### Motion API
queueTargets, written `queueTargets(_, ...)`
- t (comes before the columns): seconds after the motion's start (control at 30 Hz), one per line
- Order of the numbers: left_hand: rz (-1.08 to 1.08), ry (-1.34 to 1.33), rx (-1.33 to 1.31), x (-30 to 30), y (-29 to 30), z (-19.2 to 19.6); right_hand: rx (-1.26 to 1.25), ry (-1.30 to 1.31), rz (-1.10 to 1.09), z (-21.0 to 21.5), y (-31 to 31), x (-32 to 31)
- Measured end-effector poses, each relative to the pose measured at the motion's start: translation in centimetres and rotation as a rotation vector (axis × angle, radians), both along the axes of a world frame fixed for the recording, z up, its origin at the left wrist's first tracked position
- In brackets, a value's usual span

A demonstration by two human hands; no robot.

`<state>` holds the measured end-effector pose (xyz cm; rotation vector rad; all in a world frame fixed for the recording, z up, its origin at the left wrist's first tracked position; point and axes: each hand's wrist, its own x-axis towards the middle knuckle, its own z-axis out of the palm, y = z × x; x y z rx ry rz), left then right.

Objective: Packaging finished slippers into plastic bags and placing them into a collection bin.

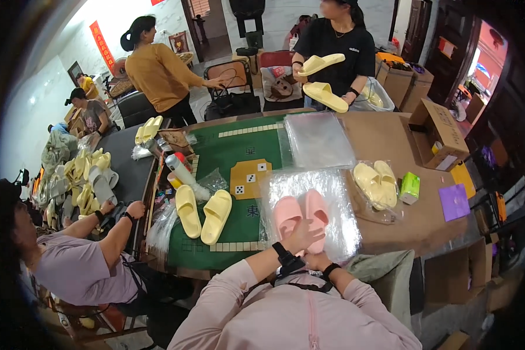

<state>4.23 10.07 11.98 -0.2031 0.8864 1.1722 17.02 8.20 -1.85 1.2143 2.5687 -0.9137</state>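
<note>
A pair of pink slippers, the left slipper (287,211) and the right slipper (316,205), lies toes away on a stack of clear plastic bags (343,224) in front of me. My left hand (302,234) reaches across the heel ends, fingers stretched out and spread over them. Closed at the heel of the right pink slipper is my right hand (317,261), its fingers partly hidden. Left of the stack sits a pale yellow pair, one slipper (188,211) beside another (217,217). To the right, a bagged yellow pair (376,184) rests on brown board.
Another clear bag stack (319,140) lies beyond, near a green pack (410,188), a purple packet (454,202) and an open carton (440,134). Across the table a person holds yellow slippers (325,96). At left, a co-worker (84,256) works beside a slipper heap (79,178).
</note>
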Motion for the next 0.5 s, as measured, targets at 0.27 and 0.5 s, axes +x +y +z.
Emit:
queueTargets(0.27, -0.969, 0.904, 0.505, -5.2, -3.9, -5.5, -0.109, -0.232, 0.343, 1.1, 2.2, 0.7)
queueTargets(0.5, -1.200, 1.566, 0.898, -6.5, -8.8, -15.4, -0.213, -0.049, 0.134, 9.5, 3.3, -1.3)
